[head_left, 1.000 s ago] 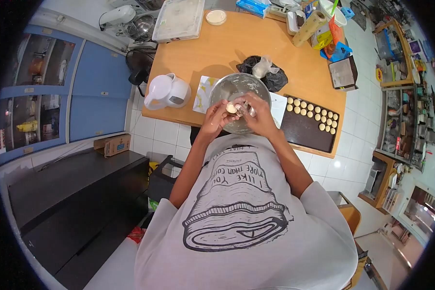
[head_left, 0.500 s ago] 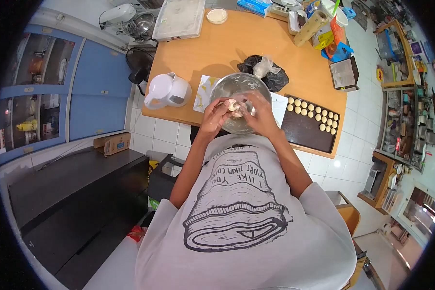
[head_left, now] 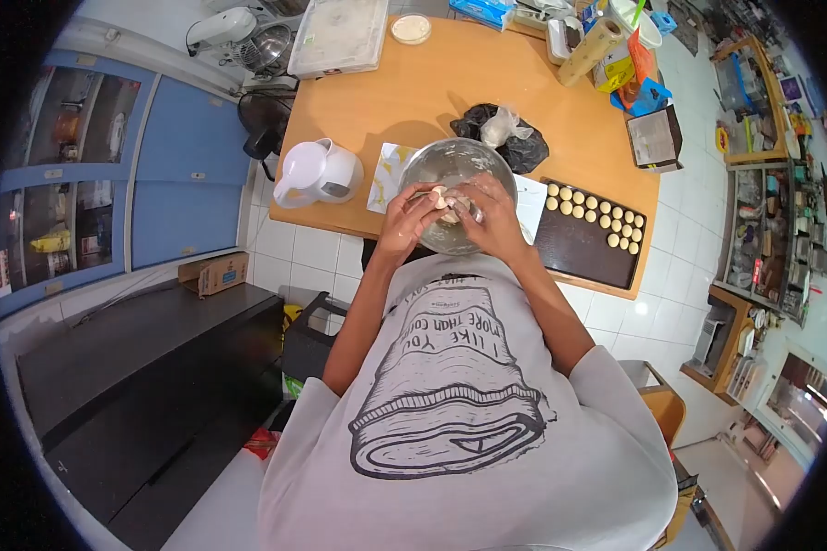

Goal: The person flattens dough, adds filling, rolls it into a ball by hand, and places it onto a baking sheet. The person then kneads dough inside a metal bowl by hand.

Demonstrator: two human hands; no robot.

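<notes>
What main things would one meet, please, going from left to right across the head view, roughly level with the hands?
Cabinet → kettle → left hand → right hand → tray → shelves.
</notes>
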